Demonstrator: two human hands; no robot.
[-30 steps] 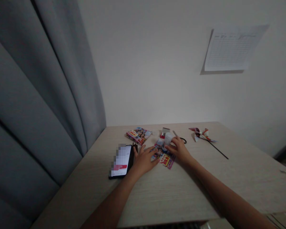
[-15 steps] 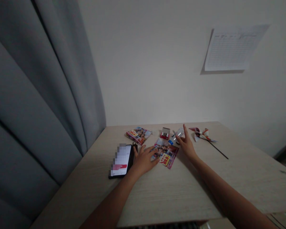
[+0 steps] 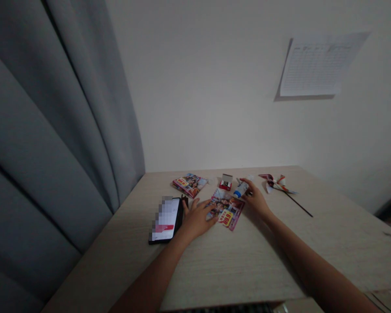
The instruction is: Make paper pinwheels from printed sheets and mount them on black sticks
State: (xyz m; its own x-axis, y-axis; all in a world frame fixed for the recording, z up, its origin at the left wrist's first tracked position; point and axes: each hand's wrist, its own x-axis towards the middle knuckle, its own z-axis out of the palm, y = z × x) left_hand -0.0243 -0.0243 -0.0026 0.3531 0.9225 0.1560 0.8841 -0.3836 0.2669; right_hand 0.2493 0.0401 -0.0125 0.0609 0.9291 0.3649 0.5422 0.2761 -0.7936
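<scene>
Right hand (image 3: 256,199) now grips glue bottle (image 3: 240,189)

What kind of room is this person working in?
Probably a plain room at home or in a small office, used for paper crafts. A grey curtain hangs beside a light wooden table, a printed sheet is stuck to the white wall, and a paper pinwheel lies on the table.

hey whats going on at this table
A person sits at a pale wooden table. Their left hand lies flat, fingers on the edge of a colourful printed sheet, beside a phone. Their right hand holds a small white bottle with a blue cap at the sheet's far corner. A paper pinwheel, a folded leaflet and a small red box lie nearby.
</scene>
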